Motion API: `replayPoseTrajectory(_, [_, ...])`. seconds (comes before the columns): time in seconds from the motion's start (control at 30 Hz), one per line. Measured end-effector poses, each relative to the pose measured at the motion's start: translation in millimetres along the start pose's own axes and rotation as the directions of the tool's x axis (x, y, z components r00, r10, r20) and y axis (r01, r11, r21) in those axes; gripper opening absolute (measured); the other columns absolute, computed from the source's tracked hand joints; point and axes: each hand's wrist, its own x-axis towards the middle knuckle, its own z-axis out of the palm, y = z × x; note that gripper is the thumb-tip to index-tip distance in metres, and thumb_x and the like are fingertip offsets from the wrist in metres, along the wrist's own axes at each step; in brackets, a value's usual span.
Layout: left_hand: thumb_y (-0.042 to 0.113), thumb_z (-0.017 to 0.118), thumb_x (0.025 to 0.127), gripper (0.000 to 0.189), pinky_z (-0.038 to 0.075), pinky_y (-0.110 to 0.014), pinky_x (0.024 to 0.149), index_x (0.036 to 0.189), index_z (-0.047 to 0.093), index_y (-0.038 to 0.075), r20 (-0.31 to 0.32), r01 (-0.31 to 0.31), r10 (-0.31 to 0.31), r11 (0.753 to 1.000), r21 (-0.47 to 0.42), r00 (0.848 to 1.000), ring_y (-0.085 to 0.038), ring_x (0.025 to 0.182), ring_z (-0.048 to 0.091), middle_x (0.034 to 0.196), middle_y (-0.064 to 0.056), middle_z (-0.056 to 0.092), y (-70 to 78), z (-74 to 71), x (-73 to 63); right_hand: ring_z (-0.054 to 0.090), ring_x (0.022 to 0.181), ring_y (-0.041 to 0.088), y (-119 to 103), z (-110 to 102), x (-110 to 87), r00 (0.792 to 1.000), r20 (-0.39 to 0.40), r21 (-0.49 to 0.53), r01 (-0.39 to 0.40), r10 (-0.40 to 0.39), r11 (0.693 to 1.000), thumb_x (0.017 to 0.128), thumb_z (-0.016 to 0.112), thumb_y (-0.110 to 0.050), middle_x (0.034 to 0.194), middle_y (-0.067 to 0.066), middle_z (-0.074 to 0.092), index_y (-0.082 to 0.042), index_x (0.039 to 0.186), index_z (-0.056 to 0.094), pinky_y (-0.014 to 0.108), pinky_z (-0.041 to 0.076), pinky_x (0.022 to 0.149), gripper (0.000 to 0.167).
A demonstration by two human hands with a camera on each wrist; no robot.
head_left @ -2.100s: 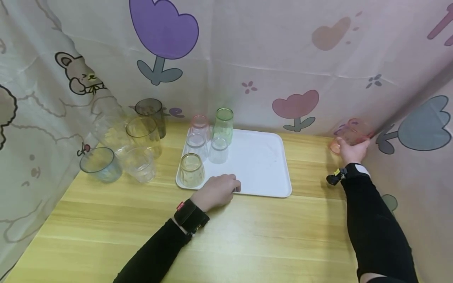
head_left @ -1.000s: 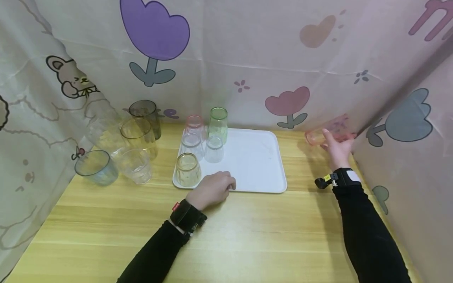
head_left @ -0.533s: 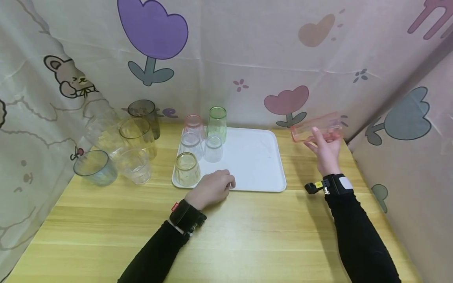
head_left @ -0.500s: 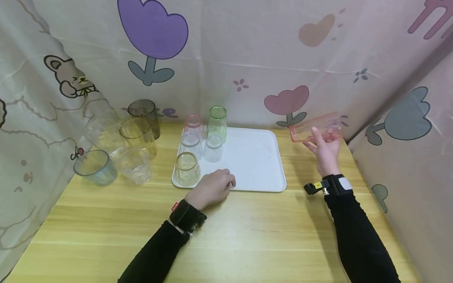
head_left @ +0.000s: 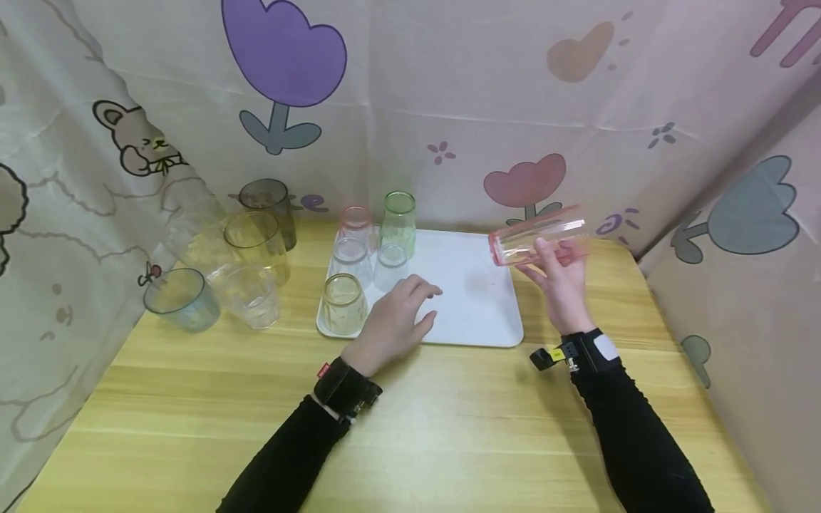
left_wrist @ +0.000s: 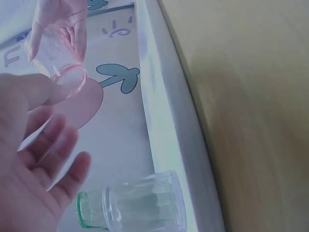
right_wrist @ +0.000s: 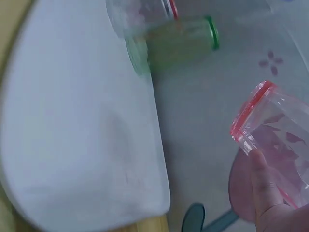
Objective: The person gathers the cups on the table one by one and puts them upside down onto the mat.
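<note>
My right hand (head_left: pixel 559 288) grips a tall pink drinking glass (head_left: pixel 529 239), tilted nearly onto its side, above the right end of a white tray (head_left: pixel 468 313). In the right wrist view the pink glass (right_wrist: pixel 285 140) shows its reddish end toward the tray. My left hand (head_left: pixel 396 320) hovers over the tray's front middle, its fingers spread and holding nothing; the left wrist view shows its loosely bent fingers (left_wrist: pixel 70 186). On the tray's left part stand a yellowish glass (head_left: pixel 345 306), a green glass (head_left: pixel 399 221), a small pink glass (head_left: pixel 355 224) and two clear glasses (head_left: pixel 391 263).
Left of the tray on the wooden table (head_left: pixel 449 427) stand a blue-tinted glass (head_left: pixel 182 303), a clear tumbler (head_left: pixel 253 303), an amber glass (head_left: pixel 256 246) and a dark grey glass (head_left: pixel 272 206). A printed curtain (head_left: pixel 436 85) hangs behind and at both sides.
My right hand has carried the pink glass leftward from the right corner to over the tray's right edge. My left hand has lifted from the tray's front rim and spread its fingers.
</note>
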Motion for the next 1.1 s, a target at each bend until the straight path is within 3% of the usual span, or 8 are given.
replayPoseTrajectory(0.17, [0.016, 0.077, 0.091, 0.048, 0.061, -0.033, 0.089, 0.133, 0.058, 0.007, -0.134, -0.036, 0.030, 0.999, -0.039, 0.991, -0.024, 0.116, 0.062, 0.129, -0.010, 0.060, 2.9, -0.6, 6.1, 0.077, 0.089, 0.019, 7, 16, -14.5, 0.999, 0.041, -0.022, -0.026, 0.027, 0.999, 0.101, 0.065, -0.011, 0.099, 0.000, 0.074, -0.025, 0.121, 0.046, 0.038, 0.066, 0.083, 0.030])
replayPoseTrajectory(0.33, [0.021, 0.080, 0.089, 0.067, 0.056, -0.036, 0.105, 0.144, 0.047, 0.002, -0.191, -0.035, 0.018, 0.996, -0.087, 0.981, -0.027, 0.129, 0.056, 0.141, -0.015, 0.052, 5.8, -0.9, 12.4, 0.076, 0.092, 0.017, 13, 32, -28.7, 0.991, 0.089, 0.001, -0.100, 0.100, 0.995, 0.103, 0.061, -0.015, 0.108, 0.001, 0.071, -0.024, 0.126, 0.041, 0.038, 0.066, 0.085, 0.031])
replayPoseTrajectory(0.53, [0.025, 0.084, 0.086, 0.083, 0.046, -0.038, 0.119, 0.150, 0.039, -0.001, -0.207, -0.045, 0.016, 0.989, -0.140, 0.978, -0.030, 0.140, 0.048, 0.150, -0.019, 0.046, 9.2, -0.7, 17.7, 0.075, 0.095, 0.016, 21, 47, -42.8, 0.975, 0.158, -0.037, -0.150, 0.154, 0.988, 0.107, 0.054, -0.018, 0.116, 0.004, 0.066, -0.024, 0.135, 0.041, 0.036, 0.065, 0.087, 0.031])
replayPoseTrajectory(0.67, [0.026, 0.088, 0.083, 0.088, 0.048, -0.038, 0.117, 0.151, 0.039, -0.001, -0.201, -0.041, 0.010, 0.987, -0.153, 0.980, -0.030, 0.140, 0.049, 0.151, -0.019, 0.045, 10.7, -0.3, 18.0, 0.074, 0.099, 0.014, 26, 54, -52.1, 0.959, 0.216, -0.036, -0.182, 0.185, 0.983, 0.108, 0.053, -0.020, 0.123, 0.004, 0.063, -0.022, 0.146, 0.038, 0.034, 0.064, 0.090, 0.041])
replayPoseTrajectory(0.8, [0.023, 0.090, 0.080, 0.092, 0.050, -0.037, 0.115, 0.152, 0.037, 0.001, -0.185, -0.032, 0.002, 0.987, -0.157, 0.983, -0.030, 0.139, 0.049, 0.151, -0.018, 0.045, 11.7, -0.5, 17.0, 0.074, 0.101, 0.013, 30, 62, -60.1, 0.946, 0.243, 0.003, -0.223, 0.216, 0.975, 0.107, 0.053, -0.023, 0.125, 0.002, 0.065, -0.020, 0.143, 0.041, 0.032, 0.064, 0.089, 0.038])
replayPoseTrajectory(1.1, [0.018, 0.085, 0.085, 0.074, 0.047, -0.037, 0.118, 0.145, 0.046, 0.000, -0.242, -0.084, 0.039, 0.980, -0.180, 0.969, -0.031, 0.136, 0.052, 0.145, -0.018, 0.050, 10.1, -2.0, 14.4, 0.072, 0.107, 0.013, 37, 68, -68.0, 0.938, 0.239, 0.058, -0.272, 0.251, 0.961, 0.107, 0.054, -0.030, 0.130, -0.001, 0.063, -0.023, 0.145, 0.036, 0.028, 0.063, 0.089, 0.042])
